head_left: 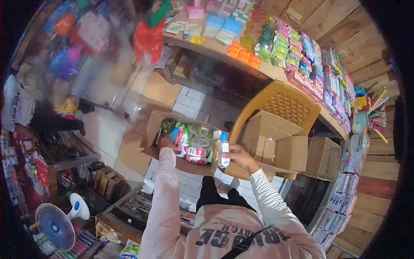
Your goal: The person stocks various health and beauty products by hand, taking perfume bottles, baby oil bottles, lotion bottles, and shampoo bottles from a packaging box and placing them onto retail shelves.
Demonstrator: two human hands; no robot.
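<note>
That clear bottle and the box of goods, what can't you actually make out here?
- Bottle in the right hand, head view: label text too small to read.
- Left hand: its fingers reach into the open box; the packets hide what they touch.
- Packets in the box: brands too small and blurred.
- Carton on the yellow chair: its contents hidden by its own flaps.
- Upper left of the shop: motion blur smears the hanging goods.

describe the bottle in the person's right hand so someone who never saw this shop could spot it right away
Start at the yellow plastic chair in the middle, with an open empty carton on its seat. Just left of that carton, the right hand holds up a small clear bottle. Its blue cap and see-through body set it apart from the green, pink and red packs in the open box beside it.
</note>
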